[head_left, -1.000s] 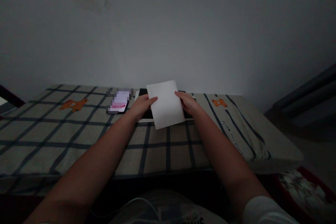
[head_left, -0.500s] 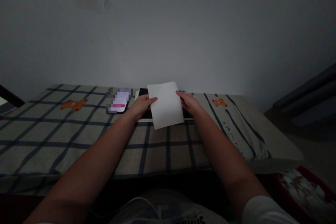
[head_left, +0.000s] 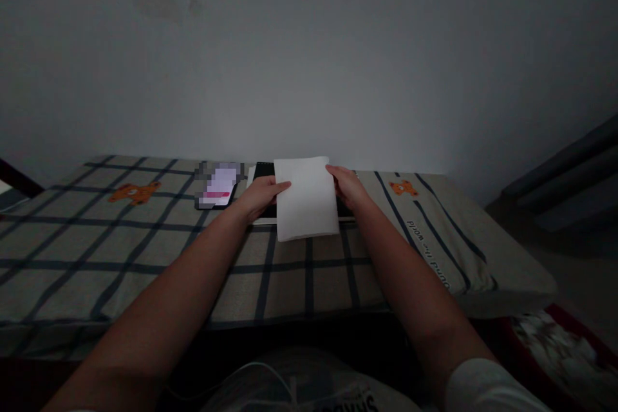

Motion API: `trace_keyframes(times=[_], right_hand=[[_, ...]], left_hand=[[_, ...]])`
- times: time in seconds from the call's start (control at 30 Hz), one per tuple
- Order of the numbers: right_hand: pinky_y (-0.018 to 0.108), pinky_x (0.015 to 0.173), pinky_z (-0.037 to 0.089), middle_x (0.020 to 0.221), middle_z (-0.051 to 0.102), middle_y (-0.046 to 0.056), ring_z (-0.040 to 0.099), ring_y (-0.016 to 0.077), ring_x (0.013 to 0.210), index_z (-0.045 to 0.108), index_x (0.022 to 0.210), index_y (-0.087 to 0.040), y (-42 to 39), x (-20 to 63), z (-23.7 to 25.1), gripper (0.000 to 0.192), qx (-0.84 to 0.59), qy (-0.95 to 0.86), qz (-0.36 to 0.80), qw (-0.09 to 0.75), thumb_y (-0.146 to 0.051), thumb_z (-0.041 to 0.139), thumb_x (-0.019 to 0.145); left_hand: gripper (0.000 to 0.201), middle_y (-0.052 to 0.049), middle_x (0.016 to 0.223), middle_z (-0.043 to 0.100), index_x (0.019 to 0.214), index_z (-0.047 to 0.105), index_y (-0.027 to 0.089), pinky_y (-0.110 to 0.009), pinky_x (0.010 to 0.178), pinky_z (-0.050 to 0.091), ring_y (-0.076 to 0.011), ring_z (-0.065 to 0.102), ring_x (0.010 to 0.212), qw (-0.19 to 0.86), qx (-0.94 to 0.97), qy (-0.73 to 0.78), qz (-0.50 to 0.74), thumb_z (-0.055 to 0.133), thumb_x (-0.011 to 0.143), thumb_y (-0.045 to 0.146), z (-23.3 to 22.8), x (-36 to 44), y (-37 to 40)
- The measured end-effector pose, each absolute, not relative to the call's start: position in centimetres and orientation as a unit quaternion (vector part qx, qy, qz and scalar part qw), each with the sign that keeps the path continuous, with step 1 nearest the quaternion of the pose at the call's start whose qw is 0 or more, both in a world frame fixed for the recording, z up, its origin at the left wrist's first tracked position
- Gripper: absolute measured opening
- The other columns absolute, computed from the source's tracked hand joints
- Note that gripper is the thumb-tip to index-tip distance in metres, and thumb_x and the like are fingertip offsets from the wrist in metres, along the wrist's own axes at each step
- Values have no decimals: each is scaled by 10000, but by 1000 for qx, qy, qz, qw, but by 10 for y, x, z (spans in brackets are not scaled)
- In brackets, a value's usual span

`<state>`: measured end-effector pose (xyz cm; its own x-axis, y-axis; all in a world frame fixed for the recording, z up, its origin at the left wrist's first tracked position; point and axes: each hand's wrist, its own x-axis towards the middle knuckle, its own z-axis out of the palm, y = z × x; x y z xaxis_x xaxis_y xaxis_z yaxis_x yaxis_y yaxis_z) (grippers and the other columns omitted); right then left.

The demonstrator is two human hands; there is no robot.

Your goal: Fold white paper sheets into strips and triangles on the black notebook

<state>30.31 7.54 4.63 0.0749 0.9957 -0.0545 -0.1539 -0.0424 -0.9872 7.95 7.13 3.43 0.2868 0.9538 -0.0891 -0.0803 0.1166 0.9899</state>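
A sheet of white paper (head_left: 308, 198) is held up between my two hands, its lower edge tilted toward me. My left hand (head_left: 263, 196) pinches the left edge, thumb on top and fingers behind. On the upper right edge, my right hand (head_left: 348, 187) grips it the same way, thumb near the corner. Behind and below the paper lies a flat black item (head_left: 264, 170) with small marks along its far edge, resting on something white (head_left: 263, 221). The paper covers most of both, so I cannot tell what they are.
A phone (head_left: 221, 187) with a lit, partly pixelated screen lies left of my hands on the checked cloth (head_left: 159, 238). The cloth carries printed orange bears. A grey wall (head_left: 309, 64) rises behind. A white cable (head_left: 255, 365) runs across my lap.
The paper has turned slightly and now sits straighter, its top edge a little lower and its lower left corner shifted left. Both hands keep their hold, nearly in place.
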Motion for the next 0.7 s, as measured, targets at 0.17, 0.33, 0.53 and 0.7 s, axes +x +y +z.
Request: trace_keyframes(times=[0.17, 0.33, 0.53, 0.7], right_hand=[[230, 457, 278, 526, 450, -55, 364, 76, 457, 490, 611, -196, 78, 303, 45, 157, -490, -418, 512, 568, -254, 620, 675], [225, 475, 281, 540, 460, -62, 387, 80, 484, 514, 652, -198, 81, 305, 40, 203, -495, -432, 503, 562, -358, 634, 690], [211, 539, 368, 608, 554, -47, 498, 82, 559, 540, 696, -193, 81, 306, 38, 227, -483, -420, 523, 563, -373, 677, 679], [227, 595, 425, 663, 612, -24, 543, 91, 604, 561, 718, -195, 85, 307, 34, 276, -482, -426, 533, 550, -436, 695, 701]], left_hand=[[306, -95, 835, 710, 872, 694, 110, -278, 615, 471, -161, 619, 671, 617, 522, 423, 409, 759, 681, 340, 35, 79, 70], [342, -104, 841, 712, 881, 698, 108, -282, 611, 469, -167, 622, 664, 619, 531, 425, 393, 769, 663, 361, 35, 77, 70], [353, -96, 824, 705, 860, 693, 103, -285, 624, 462, -169, 618, 672, 617, 526, 430, 398, 784, 644, 368, 35, 77, 70], [321, -76, 770, 689, 837, 678, 114, -272, 584, 434, -156, 594, 624, 608, 517, 437, 414, 776, 647, 353, 36, 78, 70]])
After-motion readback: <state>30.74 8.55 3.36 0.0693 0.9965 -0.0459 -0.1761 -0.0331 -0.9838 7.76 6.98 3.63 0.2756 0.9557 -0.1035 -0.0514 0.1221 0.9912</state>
